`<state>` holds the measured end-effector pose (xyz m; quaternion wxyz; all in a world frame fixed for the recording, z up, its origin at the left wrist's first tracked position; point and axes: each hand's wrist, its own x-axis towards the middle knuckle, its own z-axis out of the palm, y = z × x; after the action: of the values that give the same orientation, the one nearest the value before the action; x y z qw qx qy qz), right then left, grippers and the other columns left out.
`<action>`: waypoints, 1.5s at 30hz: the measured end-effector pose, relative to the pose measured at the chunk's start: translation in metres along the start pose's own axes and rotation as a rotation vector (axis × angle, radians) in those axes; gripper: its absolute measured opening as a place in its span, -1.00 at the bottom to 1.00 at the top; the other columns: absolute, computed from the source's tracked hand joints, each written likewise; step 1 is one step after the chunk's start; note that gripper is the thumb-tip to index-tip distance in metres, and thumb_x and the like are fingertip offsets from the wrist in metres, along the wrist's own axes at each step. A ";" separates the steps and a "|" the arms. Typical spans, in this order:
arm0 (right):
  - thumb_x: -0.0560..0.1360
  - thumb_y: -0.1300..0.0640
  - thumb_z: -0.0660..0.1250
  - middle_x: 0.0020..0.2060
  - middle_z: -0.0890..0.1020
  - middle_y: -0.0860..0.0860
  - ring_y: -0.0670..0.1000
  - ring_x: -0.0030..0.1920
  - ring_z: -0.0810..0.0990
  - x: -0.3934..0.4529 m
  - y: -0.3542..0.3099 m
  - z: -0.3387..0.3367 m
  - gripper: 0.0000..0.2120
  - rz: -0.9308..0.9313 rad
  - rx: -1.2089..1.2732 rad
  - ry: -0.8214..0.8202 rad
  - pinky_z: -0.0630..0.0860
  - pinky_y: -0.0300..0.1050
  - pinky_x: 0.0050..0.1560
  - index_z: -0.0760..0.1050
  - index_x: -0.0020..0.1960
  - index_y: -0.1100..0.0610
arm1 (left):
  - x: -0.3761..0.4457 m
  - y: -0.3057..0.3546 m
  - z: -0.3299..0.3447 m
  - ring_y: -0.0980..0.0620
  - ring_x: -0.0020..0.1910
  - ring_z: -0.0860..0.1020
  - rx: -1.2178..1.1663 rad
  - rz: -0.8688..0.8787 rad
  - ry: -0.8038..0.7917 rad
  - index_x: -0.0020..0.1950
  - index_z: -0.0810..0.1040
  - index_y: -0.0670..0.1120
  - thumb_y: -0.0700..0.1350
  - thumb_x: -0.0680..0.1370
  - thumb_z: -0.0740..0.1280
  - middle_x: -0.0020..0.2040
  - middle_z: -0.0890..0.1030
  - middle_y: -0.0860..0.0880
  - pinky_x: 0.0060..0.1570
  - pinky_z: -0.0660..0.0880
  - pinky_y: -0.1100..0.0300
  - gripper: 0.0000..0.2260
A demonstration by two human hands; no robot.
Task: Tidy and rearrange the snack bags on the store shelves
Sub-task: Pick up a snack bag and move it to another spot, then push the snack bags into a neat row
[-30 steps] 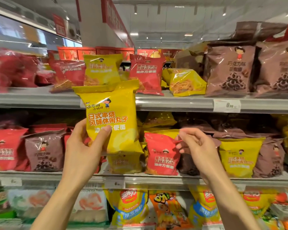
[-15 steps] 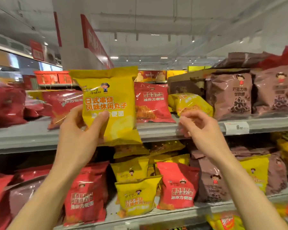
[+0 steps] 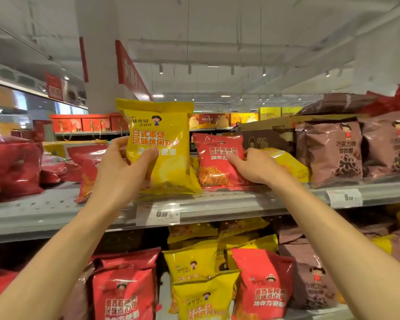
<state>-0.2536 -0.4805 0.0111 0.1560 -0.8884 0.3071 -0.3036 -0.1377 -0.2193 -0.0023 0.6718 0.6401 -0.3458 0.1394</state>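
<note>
My left hand (image 3: 123,167) grips a yellow snack bag (image 3: 164,125) upright, and the bag's bottom edge sits on the upper shelf (image 3: 240,204). Just right of it stands a red snack bag (image 3: 215,158). My right hand (image 3: 256,167) holds that red bag by its right edge, with the fingers across its front and the thumb up by the edge. Another yellow bag (image 3: 286,162) lies tilted behind my right hand.
Brown chocolate-snack bags (image 3: 333,153) fill the upper shelf's right end, and red bags (image 3: 14,167) its left end. The shelf below holds red bags (image 3: 123,294), yellow bags (image 3: 201,299) and brown bags (image 3: 314,287). A price tag (image 3: 158,213) hangs on the shelf rail.
My left hand has lifted the yellow bag from in front of the middle shelf up onto the upper shelf. My right hand has risen from the lower bags and taken hold of the red bag.
</note>
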 end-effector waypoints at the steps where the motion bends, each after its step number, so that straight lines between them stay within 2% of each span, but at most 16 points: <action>1: 0.58 -0.39 0.17 -0.06 0.70 0.08 0.16 -0.02 0.67 0.001 -0.002 0.000 -0.37 -0.009 0.065 -0.037 0.57 0.03 0.00 0.61 0.04 0.19 | 0.000 0.000 0.000 0.19 -0.21 0.69 0.004 -0.003 -0.002 0.44 0.41 0.03 0.10 0.54 0.46 0.08 0.65 0.09 -0.34 0.63 0.25 -0.50; 3: 0.56 -0.38 0.23 -0.15 0.71 0.05 0.07 -0.10 0.67 -0.002 -0.007 -0.001 -0.44 -0.019 0.182 -0.083 0.59 0.00 0.03 0.64 -0.04 0.12 | 0.000 -0.001 0.000 0.18 -0.22 0.69 0.009 -0.001 -0.001 0.45 0.40 0.03 0.09 0.55 0.45 0.05 0.65 0.09 -0.34 0.63 0.26 -0.49; 7: 0.53 -0.24 0.41 -0.15 0.74 0.02 0.03 -0.13 0.72 -0.001 -0.004 0.002 -0.68 -0.049 0.397 -0.092 0.63 -0.05 -0.05 0.58 -0.05 0.02 | -0.001 -0.003 0.000 0.22 -0.23 0.68 -0.009 -0.008 0.019 0.44 0.40 0.04 0.06 0.57 0.43 0.07 0.63 0.09 -0.39 0.59 0.32 -0.52; 9: 0.46 -0.24 0.49 -0.10 0.75 0.02 0.05 -0.15 0.75 0.002 0.000 0.004 -0.56 -0.036 0.521 -0.085 0.69 0.05 -0.02 0.55 0.11 0.07 | -0.001 -0.003 0.001 0.29 -0.27 0.66 -0.009 -0.004 0.036 0.42 0.40 0.04 0.05 0.58 0.43 0.07 0.62 0.09 -0.45 0.51 0.40 -0.56; 11: 0.45 -0.20 0.52 -0.04 0.73 0.03 0.03 -0.19 0.76 0.002 0.001 0.004 -0.44 -0.023 0.603 -0.070 0.69 -0.07 -0.18 0.44 0.23 0.14 | -0.002 -0.004 0.003 0.32 -0.30 0.64 0.002 0.004 0.045 0.41 0.40 0.04 0.05 0.58 0.42 0.06 0.62 0.09 -0.47 0.48 0.44 -0.57; 13: 0.48 -0.12 0.52 0.01 0.69 0.07 0.05 -0.22 0.76 -0.001 -0.001 0.002 -0.45 -0.038 0.694 -0.049 0.69 -0.09 -0.25 0.36 0.26 0.15 | -0.002 -0.004 0.003 0.33 -0.34 0.62 0.015 0.007 0.049 0.42 0.39 0.04 0.05 0.59 0.41 0.05 0.60 0.10 -0.49 0.46 0.45 -0.57; 16: 0.47 -0.13 0.52 0.08 0.66 0.05 0.02 -0.20 0.76 -0.005 0.000 -0.004 -0.39 -0.059 0.750 0.018 0.69 -0.08 -0.24 0.34 0.33 0.13 | -0.001 -0.004 0.002 0.37 -0.34 0.61 0.034 -0.001 0.038 0.43 0.37 0.04 0.05 0.59 0.41 0.07 0.58 0.13 -0.51 0.47 0.43 -0.55; 18: 0.48 -0.15 0.51 0.09 0.67 0.03 0.00 -0.17 0.75 -0.008 0.003 -0.010 -0.41 -0.077 0.764 0.073 0.67 -0.13 -0.24 0.38 0.34 0.12 | 0.000 -0.001 0.001 0.35 -0.34 0.62 0.039 -0.006 0.041 0.42 0.37 0.04 0.04 0.59 0.42 0.07 0.57 0.14 -0.51 0.48 0.41 -0.56; 21: 0.49 -0.19 0.47 0.07 0.70 0.00 0.01 -0.09 0.74 -0.019 0.009 -0.024 -0.52 -0.113 0.754 0.115 0.70 -0.02 -0.07 0.49 0.26 0.06 | 0.001 0.006 0.004 0.11 -0.36 0.69 0.048 -0.028 0.037 0.42 0.36 0.06 0.03 0.58 0.43 0.05 0.61 0.07 -0.47 0.56 0.27 -0.55; 25: 0.52 -0.15 0.45 -0.04 0.74 -0.02 -0.02 -0.26 0.74 -0.036 0.025 -0.044 -0.64 -0.147 0.792 0.091 0.63 -0.19 -0.27 0.54 0.20 0.03 | 0.001 0.018 0.023 0.14 -0.41 0.66 0.109 -0.015 -0.005 0.41 0.28 0.12 0.00 0.60 0.41 -0.01 0.56 0.14 -0.37 0.60 0.13 -0.54; 28: 0.52 -0.13 0.46 -0.12 0.75 -0.07 0.03 -0.26 0.76 -0.049 0.040 -0.055 -0.64 -0.148 0.835 0.107 0.62 -0.21 -0.31 0.56 0.21 0.04 | 0.004 0.023 0.044 0.03 -0.25 0.68 0.209 0.034 -0.053 0.53 0.21 0.09 0.04 0.59 0.41 -0.04 0.56 0.14 -0.07 0.64 -0.07 -0.42; 31: 0.52 -0.12 0.46 -0.12 0.76 -0.10 0.07 -0.19 0.77 -0.058 0.055 -0.062 -0.64 -0.140 0.865 0.113 0.63 -0.20 -0.30 0.56 0.21 0.04 | 0.010 0.025 0.066 -0.04 -0.07 0.64 0.327 0.096 -0.082 0.56 0.16 0.07 0.12 0.56 0.42 -0.06 0.56 0.16 0.13 0.57 -0.13 -0.33; 37: 0.50 -0.14 0.45 -0.02 0.74 -0.05 -0.03 -0.18 0.76 -0.074 0.090 -0.064 -0.62 -0.094 0.854 0.156 0.63 -0.21 -0.31 0.54 0.21 0.03 | 0.025 0.019 0.109 -0.17 -0.09 0.68 0.466 0.096 -0.209 0.58 0.06 0.08 0.24 0.50 0.44 -0.06 0.69 -0.09 0.06 0.61 -0.14 -0.19; 41: 0.50 -0.15 0.45 0.02 0.71 0.01 -0.01 -0.24 0.76 -0.078 0.109 -0.060 -0.57 -0.047 0.835 0.166 0.60 -0.20 -0.36 0.51 0.24 0.07 | 0.027 0.021 0.132 -0.21 0.22 0.60 0.552 0.084 -0.278 0.60 0.08 -0.04 0.23 0.56 0.39 0.28 0.60 -0.17 0.20 0.53 -0.06 -0.22; 42: 0.50 -0.16 0.46 0.03 0.71 0.02 0.00 -0.23 0.76 -0.079 0.112 -0.058 -0.56 -0.035 0.835 0.164 0.61 -0.18 -0.35 0.50 0.24 0.07 | 0.027 0.020 0.137 -0.18 0.21 0.59 0.570 0.044 -0.304 0.59 0.09 -0.08 0.22 0.58 0.37 0.29 0.59 -0.15 0.12 0.55 0.01 -0.24; 45: 0.50 -0.16 0.45 0.04 0.70 0.01 0.00 -0.20 0.76 -0.082 0.117 -0.056 -0.56 -0.018 0.840 0.156 0.64 -0.14 -0.32 0.49 0.25 0.07 | 0.025 0.016 0.150 -0.02 -0.12 0.63 0.621 -0.047 -0.412 0.58 0.11 -0.18 0.24 0.61 0.30 0.01 0.67 -0.08 -0.21 0.46 0.13 -0.26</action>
<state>-0.3935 -0.5224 -0.0362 0.4777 -0.7248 0.1598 -0.4700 -0.1731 -0.3670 0.0169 0.3650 0.8356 -0.4005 0.0904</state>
